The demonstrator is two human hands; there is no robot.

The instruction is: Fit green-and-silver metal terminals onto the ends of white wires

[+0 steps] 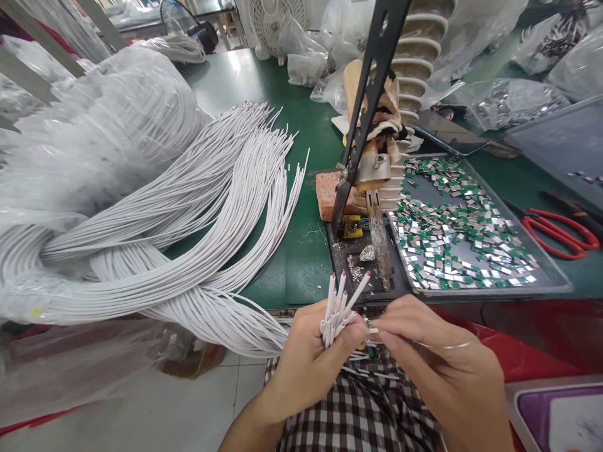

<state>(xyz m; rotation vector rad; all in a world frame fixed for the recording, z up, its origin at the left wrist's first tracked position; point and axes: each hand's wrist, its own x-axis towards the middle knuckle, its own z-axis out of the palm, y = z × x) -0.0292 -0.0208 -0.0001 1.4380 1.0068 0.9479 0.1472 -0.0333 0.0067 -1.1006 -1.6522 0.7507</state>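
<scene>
My left hand (313, 358) is closed around a small bunch of white cables (336, 307), their reddish tips pointing up. Close beside its thumb, the fingertips of my right hand (428, 345) pinch a tiny light-coloured piece (372, 331); its exact nature is too small to tell. A thin, pale strand (452, 345) crosses the right fingers. Just beyond both hands, a soldering iron (377, 232) hangs tip down from a black metal bracket (367, 107). Small green and silver boards (447, 232) fill much of a shallow clear tray to the right.
Large bundles of white cable (211, 232) spread over the green table (301, 276) on the left. A brick (328, 196) sits behind the iron. Red-handled scissors (560, 232) lie right of the tray. Plastic bags and a fan (276, 25) stand at the back.
</scene>
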